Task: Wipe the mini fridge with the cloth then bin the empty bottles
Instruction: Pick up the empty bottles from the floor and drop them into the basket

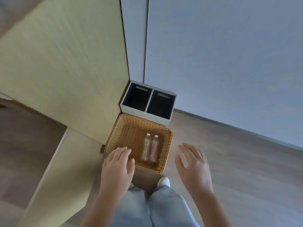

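Two clear ribbed plastic bottles [150, 148] with white caps lie side by side, touching, at the 4 o'clock side of a rectangular woven wicker basket [114, 133]. A two-compartment bin [148, 102] stands at its 12 o'clock. Left hand [117, 163] and right hand [192, 161] hover with fingers spread, holding nothing. Bottles are probably light, thin-walled, crushable; grip mid-body.

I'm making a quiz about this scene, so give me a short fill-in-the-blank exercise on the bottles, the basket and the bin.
1. The wicker basket holds ____ clear plastic bottles.
2. The bottles lie ____ by side.
3. The bin behind the basket has ____ open compartments.
4. The left hand and the right hand are both open and hold ____.

Missing words: two; side; two; nothing
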